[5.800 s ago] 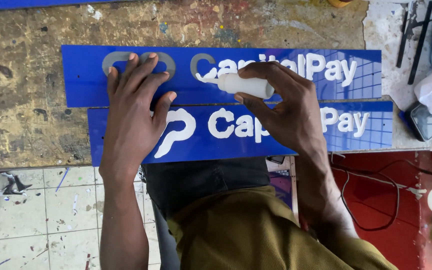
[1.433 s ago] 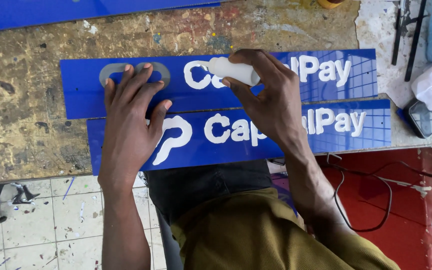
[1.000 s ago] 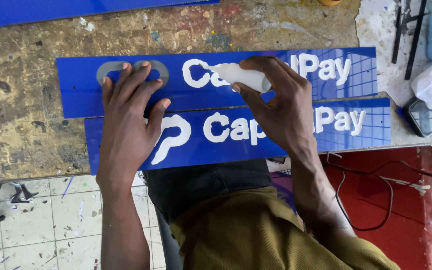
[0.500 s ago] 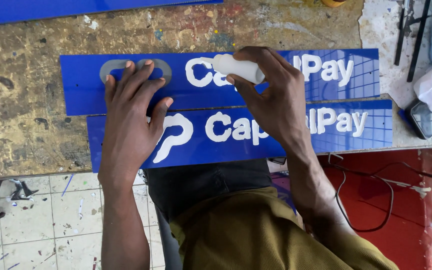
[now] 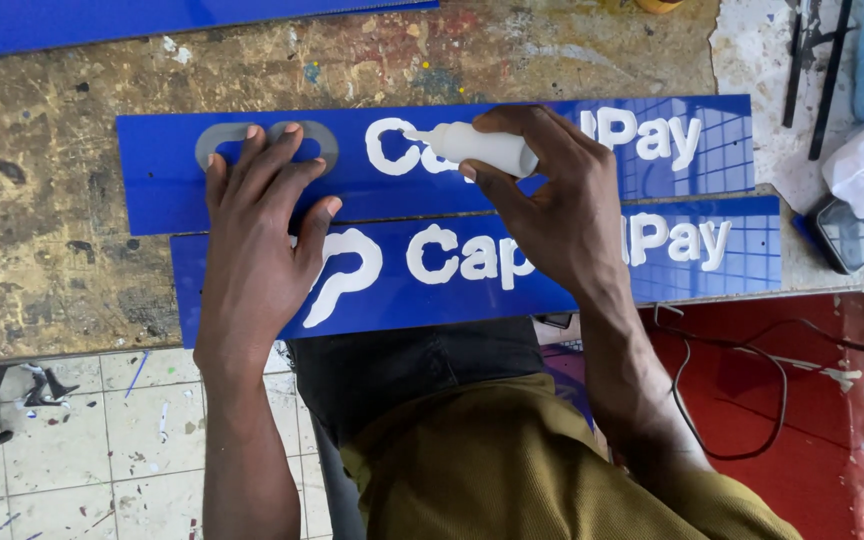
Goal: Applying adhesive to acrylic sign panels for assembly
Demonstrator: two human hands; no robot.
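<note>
The right hand (image 5: 552, 210) is closed around a small white bottle (image 5: 477, 146), gripping it on its side with the nozzle pointing left at the white letters of the upper blue sign (image 5: 162, 175) on the worn table (image 5: 42, 270). The left hand (image 5: 257, 240) holds nothing: it lies flat, fingers spread, across the upper sign's grey logo (image 5: 214, 143) and the lower sign (image 5: 572, 275) just below it.

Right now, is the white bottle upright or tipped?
Tipped: the white bottle lies nearly level in the right hand, nozzle pointing left over the upper blue sign.
</note>
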